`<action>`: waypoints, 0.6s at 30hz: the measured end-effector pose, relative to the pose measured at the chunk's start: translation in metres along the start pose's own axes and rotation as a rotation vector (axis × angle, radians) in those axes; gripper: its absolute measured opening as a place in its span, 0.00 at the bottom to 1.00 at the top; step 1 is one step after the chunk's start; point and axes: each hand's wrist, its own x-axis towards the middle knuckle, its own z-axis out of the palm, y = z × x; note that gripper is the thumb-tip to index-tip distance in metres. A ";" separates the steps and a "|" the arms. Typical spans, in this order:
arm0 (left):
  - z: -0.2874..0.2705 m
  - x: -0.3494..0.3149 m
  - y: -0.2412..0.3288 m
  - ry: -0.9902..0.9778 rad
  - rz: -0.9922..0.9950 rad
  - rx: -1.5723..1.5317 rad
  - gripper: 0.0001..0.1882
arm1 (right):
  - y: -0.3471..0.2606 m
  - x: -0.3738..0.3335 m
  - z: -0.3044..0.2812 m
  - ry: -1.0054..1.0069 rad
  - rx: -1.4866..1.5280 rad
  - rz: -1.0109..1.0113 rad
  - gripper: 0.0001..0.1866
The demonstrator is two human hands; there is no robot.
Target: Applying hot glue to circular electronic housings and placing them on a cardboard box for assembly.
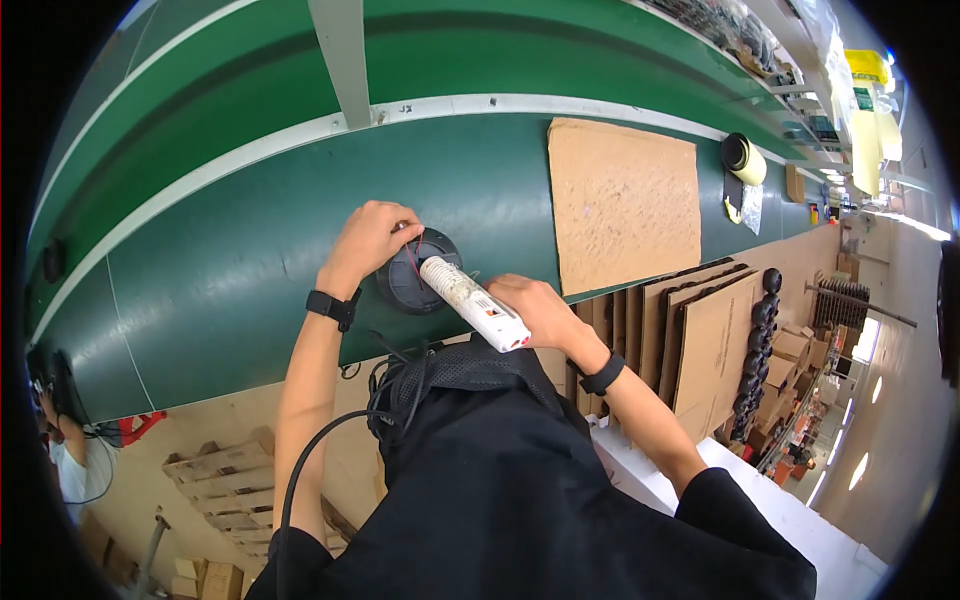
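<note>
A round black plastic disc-shaped part (405, 288) lies on the dark green bench. At its upper left edge, my left hand (368, 242) is closed in a pinch with its fingertips by a thin red wire (411, 260). My right hand (535, 308) is closed around the side of a white tube-shaped tool (492, 316), its fingers partly hidden behind it. The ribbed, soiled end of this tool points up-left over the disc. Its smooth white end, with red dots, tilts toward my body.
A worn cardboard sheet (625, 205) lies on the bench to the right, with a black-and-yellow roll (745, 160) beyond it. Cardboard panels (705, 335) stand below the bench edge. A black cable (300, 455) passes by my left arm. Another person (75, 450) is at far left.
</note>
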 end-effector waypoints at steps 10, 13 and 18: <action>0.002 -0.010 -0.006 0.050 -0.084 -0.212 0.10 | -0.002 0.003 0.000 -0.033 -0.037 0.060 0.17; 0.001 -0.012 -0.005 0.051 -0.104 -0.174 0.10 | -0.001 0.003 -0.001 -0.036 -0.046 0.059 0.16; 0.003 -0.012 -0.003 0.070 -0.123 -0.182 0.11 | 0.002 0.002 0.002 -0.022 -0.071 0.051 0.15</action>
